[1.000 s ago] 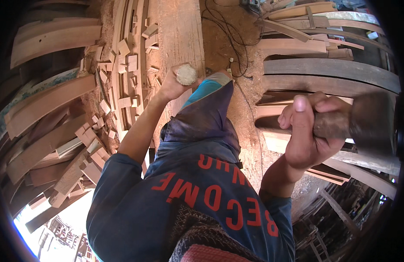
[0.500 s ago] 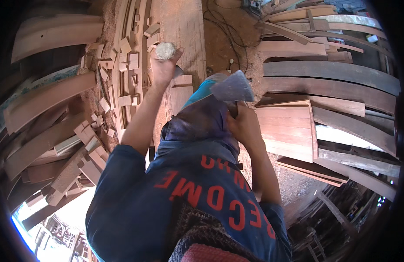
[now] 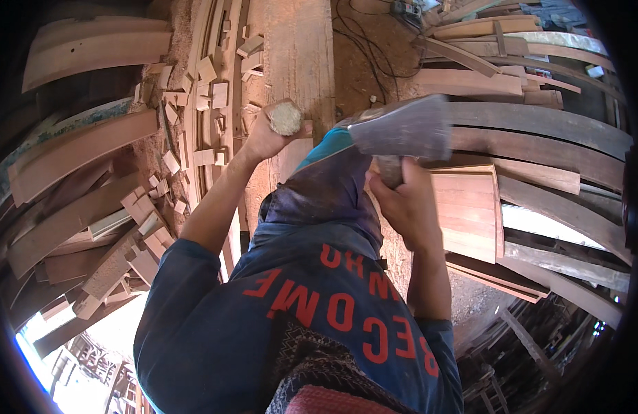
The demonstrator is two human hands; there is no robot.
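My left hand (image 3: pixel 264 138), above my left forearm near the middle, is closed round an upright round wooden piece (image 3: pixel 286 119) with a pale, rough end; its lower part is hidden. To its right, my right hand (image 3: pixel 405 200) grips the short wooden handle (image 3: pixel 390 172) of a hatchet-like tool with a broad dark metal head (image 3: pixel 409 127), slightly smeared by motion. The head is over my leg, in blue and dark trousers (image 3: pixel 319 179), and beside a long pale plank (image 3: pixel 297 55) underneath.
Small wood offcuts (image 3: pixel 207 69) lie along long strips at the left. Curved boards are stacked at the left (image 3: pixel 81 155) and right (image 3: pixel 533 131). A reddish panel (image 3: pixel 464 210) rests right of my arm. Black cables (image 3: pixel 374 55) lie on the sawdust-covered ground at the top.
My right hand has swung the tool in from the far right toward the middle, its head then shifting slightly rightward. My left hand rose, then came back down and right with the wooden piece.
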